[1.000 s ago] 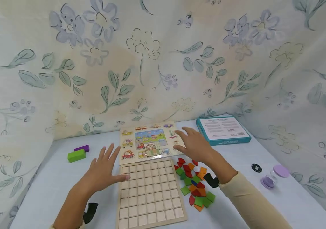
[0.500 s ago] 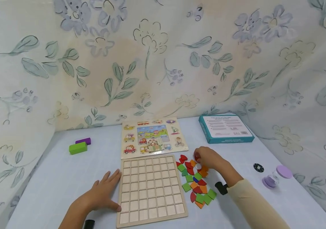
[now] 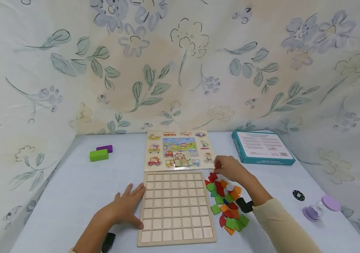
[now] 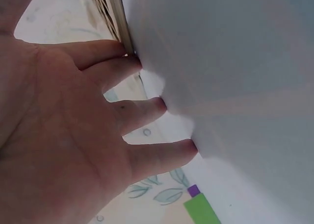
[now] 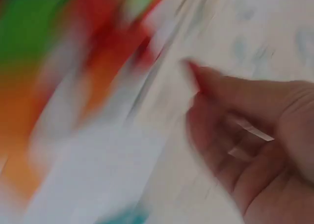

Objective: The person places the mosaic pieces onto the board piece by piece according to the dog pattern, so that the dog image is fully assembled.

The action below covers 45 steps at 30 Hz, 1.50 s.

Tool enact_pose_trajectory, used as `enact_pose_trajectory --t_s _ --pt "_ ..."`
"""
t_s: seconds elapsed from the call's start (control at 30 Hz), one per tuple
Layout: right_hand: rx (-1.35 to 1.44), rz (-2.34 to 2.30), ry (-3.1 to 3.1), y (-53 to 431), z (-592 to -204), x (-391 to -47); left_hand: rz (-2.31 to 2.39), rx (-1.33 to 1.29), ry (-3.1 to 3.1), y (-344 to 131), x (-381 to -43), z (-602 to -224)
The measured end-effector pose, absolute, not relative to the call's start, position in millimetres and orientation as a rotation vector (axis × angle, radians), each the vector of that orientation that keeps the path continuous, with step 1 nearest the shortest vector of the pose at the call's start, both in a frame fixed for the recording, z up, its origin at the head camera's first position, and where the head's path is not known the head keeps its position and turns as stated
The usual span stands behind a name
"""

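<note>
A wooden grid board [image 3: 176,242] with rows of square cells lies on the white table. My left hand [image 3: 121,207] rests at its left edge, fingers spread, thumb at the lower part of the frame. In the left wrist view the fingertips [image 4: 162,104] touch the table beside the board. My right hand [image 3: 231,168] is above the top end of a pile of coloured pieces [image 3: 230,223], right of the board. Between its thumb and fingers it pinches a small red piece [image 5: 194,74], blurred in the right wrist view; its full shape is hidden.
Behind the board lies a wooden picture puzzle [image 3: 154,140] with a small patterned card [image 3: 183,159] on it. A teal box [image 3: 263,147] stands back right. A black disc [image 3: 298,195] and a purple sand timer [image 3: 320,209] lie right. Green [image 3: 99,155] and purple blocks [image 3: 104,148] sit left.
My left hand has come down to the board's left edge. My right hand has lowered to the pile, taken a red piece and shifted slightly toward the puzzle. The head view has turned left.
</note>
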State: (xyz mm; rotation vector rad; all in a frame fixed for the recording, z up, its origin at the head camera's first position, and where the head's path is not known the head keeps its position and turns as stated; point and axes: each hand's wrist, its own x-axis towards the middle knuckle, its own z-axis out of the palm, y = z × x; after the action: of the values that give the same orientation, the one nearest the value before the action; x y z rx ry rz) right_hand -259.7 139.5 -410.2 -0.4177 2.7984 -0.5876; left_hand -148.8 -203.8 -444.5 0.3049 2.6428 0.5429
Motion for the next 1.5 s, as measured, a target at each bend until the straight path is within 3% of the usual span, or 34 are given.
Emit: enact_pose_trajectory --t_s 0.17,0.3,0.5,0.8,1.0,1.3,1.5 --pt "-0.872 -0.811 2.675 50.8 -413.7 -259.5 0.530 0.315 2.637 -198.7 -149.7 -443.8" --pt "-0.910 -0.763 2.662 2.9 -428.2 -262.6 0.502 0.314 2.635 -196.1 -150.3 -444.3" --pt "-0.835 -0.688 2.689 -19.5 -442.6 -267.1 0.478 0.300 2.631 -199.1 -150.1 -441.0" --pt "-1.001 -0.302 2.835 -18.8 -445.9 -263.4 0.480 0.278 2.626 -190.4 -151.7 -447.2" --pt "-1.044 -0.405 2.859 8.2 -430.7 -259.0 0.473 0.292 2.654 -192.8 -150.6 -449.6" --pt "-0.258 -0.401 2.814 143.9 -415.0 -252.5 0.483 0.307 2.657 -199.3 -147.9 -448.4" --pt "-0.165 -0.455 2.729 182.0 -438.1 -241.0 0.496 0.327 2.643 -194.6 -150.1 -450.4"
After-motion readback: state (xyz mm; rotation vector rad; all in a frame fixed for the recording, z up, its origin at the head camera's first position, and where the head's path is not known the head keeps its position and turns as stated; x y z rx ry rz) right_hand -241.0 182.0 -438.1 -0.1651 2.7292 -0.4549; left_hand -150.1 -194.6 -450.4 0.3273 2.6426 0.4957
